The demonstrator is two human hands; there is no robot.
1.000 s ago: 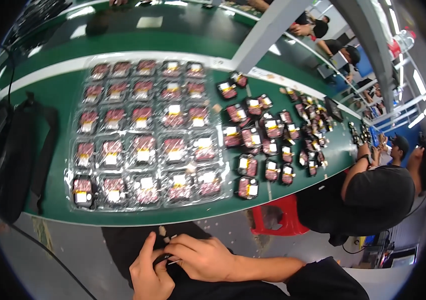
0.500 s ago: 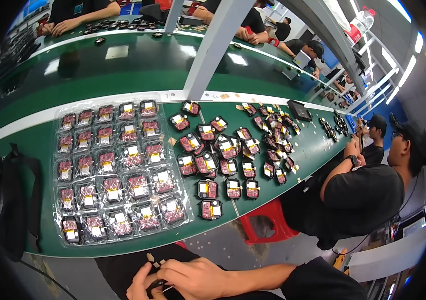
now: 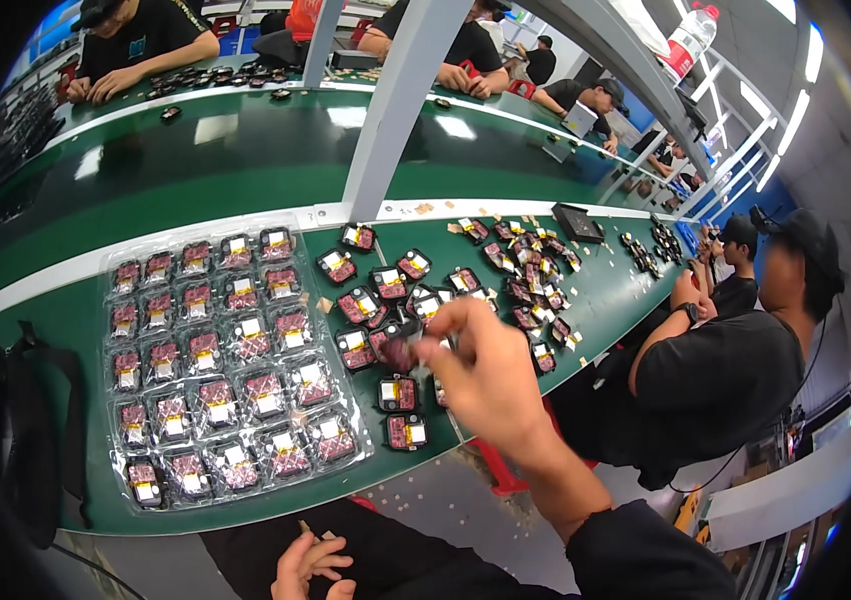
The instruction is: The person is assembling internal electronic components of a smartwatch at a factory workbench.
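My right hand (image 3: 491, 375) is over the loose modules, its thumb and fingertips closed on one small black-cased circuit module (image 3: 402, 352), blurred by motion. Beneath and around it lie similar modules (image 3: 398, 393) with dark red boards, white labels and yellow tape. Low in the picture, my left hand (image 3: 311, 568) hangs over my dark-clothed lap with fingers loosely curled and apart. A tiny tan piece (image 3: 305, 527) shows at its fingertips. Left of the loose modules, a clear plastic tray (image 3: 354, 440) holds rows of the same modules in its pockets.
A grey post (image 3: 386, 140) rises from the white ledge behind the green table (image 3: 566, 390). An open black box (image 3: 578, 224) stands at the far right, beyond a heap of modules. A black strap bag (image 3: 41, 400) hangs at the left. A seated co-worker (image 3: 716, 370) is on the right.
My right hand has risen from beside my left hand over the lap to the loose modules, carrying a module. My left hand has loosened. The view has shifted slightly.
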